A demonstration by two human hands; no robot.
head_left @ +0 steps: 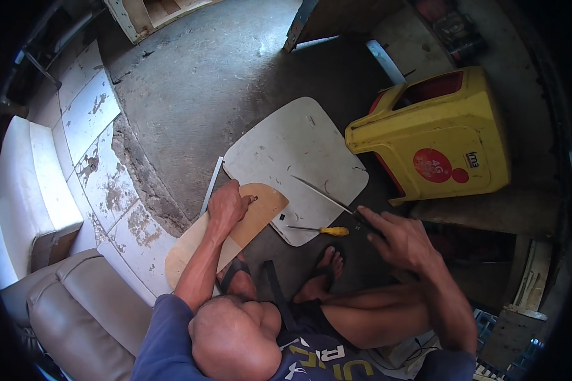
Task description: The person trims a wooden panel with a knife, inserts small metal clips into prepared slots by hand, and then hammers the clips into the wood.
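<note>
My left hand (225,208) is closed, resting on a tan board (265,202) with rounded ends that lies over my knee and the near-left edge of a white rounded-square tabletop (292,143). A small dark bit (254,199) shows at its fingertips; I cannot make out what it is. In my right hand (403,238) is a knife (321,193), gripped by its dark handle, index finger stretched along it. The long thin blade points left over the white top. Near the top's front edge lies a screwdriver (332,231) with a yellow handle, between my two hands.
A yellow plastic stool (451,140) lies on its side at the right. Wooden shelving (521,279) stands at the lower right. To the left are a brown padded seat (86,305), a white cushioned piece (35,190) and broken tiles (105,159). My sandalled feet (327,270) are below the tabletop.
</note>
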